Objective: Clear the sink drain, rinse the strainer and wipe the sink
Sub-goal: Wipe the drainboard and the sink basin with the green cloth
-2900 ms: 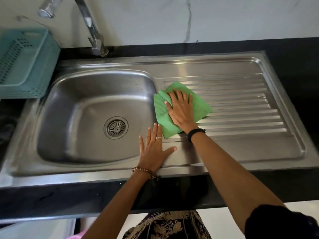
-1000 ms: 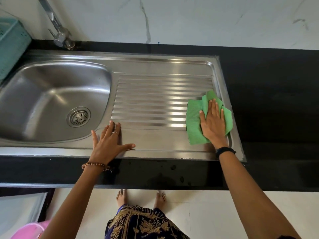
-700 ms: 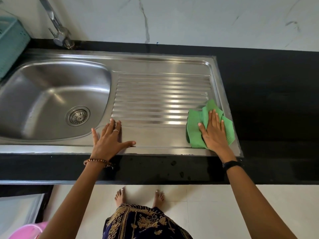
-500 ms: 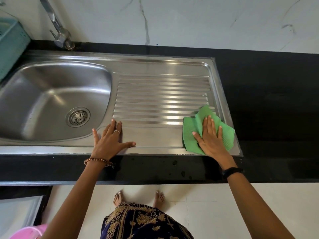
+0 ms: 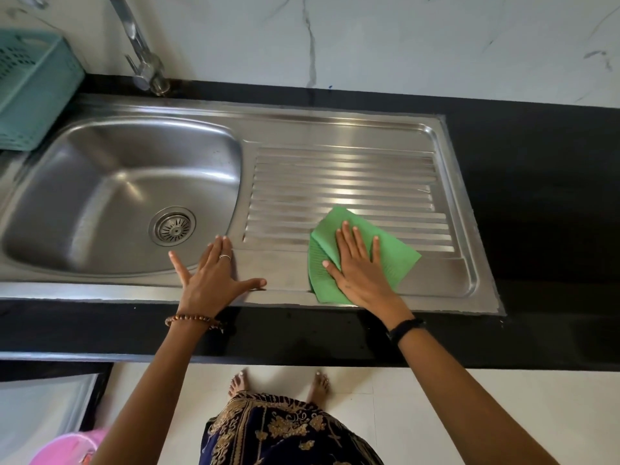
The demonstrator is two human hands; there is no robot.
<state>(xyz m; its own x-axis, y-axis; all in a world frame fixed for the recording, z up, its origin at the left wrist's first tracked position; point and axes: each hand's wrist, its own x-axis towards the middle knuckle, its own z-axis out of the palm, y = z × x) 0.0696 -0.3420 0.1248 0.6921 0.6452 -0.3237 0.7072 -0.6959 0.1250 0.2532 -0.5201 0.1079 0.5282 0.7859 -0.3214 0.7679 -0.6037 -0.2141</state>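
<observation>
— Position of the cloth?
— Green cloth (image 5: 392,260), folded, lies on the near part of the draining board (image 5: 342,182), partly over the lowest ribs and the flat strip in front. The right hand (image 5: 360,268) presses it flat, fingers straight and slightly spread, gripping nothing.

— The other hand?
— Left hand (image 5: 211,275) rests palm down on the steel sink (image 5: 295,127) rim between basin and board, fingers extended, thumb splayed wide, holding nothing.

— Strainer?
— Seated in the drain (image 5: 172,226) at the basin floor.

— Surroundings?
— Tap (image 5: 142,62) behind the basin, teal basket (image 5: 37,92) at far left, black counter (image 5: 536,196) around the sink.
</observation>
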